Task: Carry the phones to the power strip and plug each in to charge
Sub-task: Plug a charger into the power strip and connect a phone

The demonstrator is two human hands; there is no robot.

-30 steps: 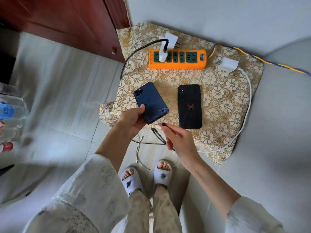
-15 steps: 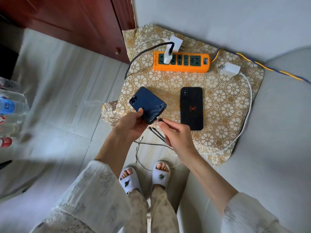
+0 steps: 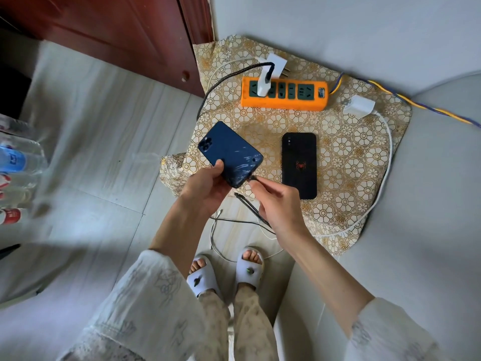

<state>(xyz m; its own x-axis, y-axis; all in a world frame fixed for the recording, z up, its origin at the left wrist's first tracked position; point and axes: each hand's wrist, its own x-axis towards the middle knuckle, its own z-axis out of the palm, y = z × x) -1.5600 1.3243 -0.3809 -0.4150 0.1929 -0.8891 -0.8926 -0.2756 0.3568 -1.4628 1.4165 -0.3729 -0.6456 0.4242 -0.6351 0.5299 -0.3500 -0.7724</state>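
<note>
while the left hand [image 3: 205, 190] grips the blue phone [image 3: 230, 153] by its lower end, back side up, thumb pressed on the cracked back glass, the right hand [image 3: 277, 207] pinches a black cable connector [image 3: 251, 179] right at the phone's bottom edge. connector tip touches the port area; cannot tell if it's seated. phone is tilted, camera cluster pointing up-left, held over the near-left edge of the cushion [image 3: 346, 157].

black braided cable [image 3: 221, 83] runs from the white charger [image 3: 264, 86] plugged into the leftmost socket of the orange power strip [image 3: 283, 96], loops off the cushion's left side. more black cable strands [image 3: 248, 207] hang under the right hand, one with a loose connector end just below the phone.

black phone [image 3: 299, 165] with a red spider logo lies flat, back up, on the cushion, just right of the blue one, not touching it, nothing plugged in. strip sits at the far side of the cushion, near both phones.

second white charger [image 3: 360, 106] lies unplugged on the cushion just right of the strip; its white cable [image 3: 387, 162] arcs down the right side and off the near edge toward the floor. another white adapter [image 3: 277, 65] lies behind the strip, prongs out. strip's yellow-blue cord [image 3: 416, 106] exits right.

water bottles [image 3: 15, 162] at left edge, blurred. slippers [image 3: 226, 273] on tile floor below.
</note>
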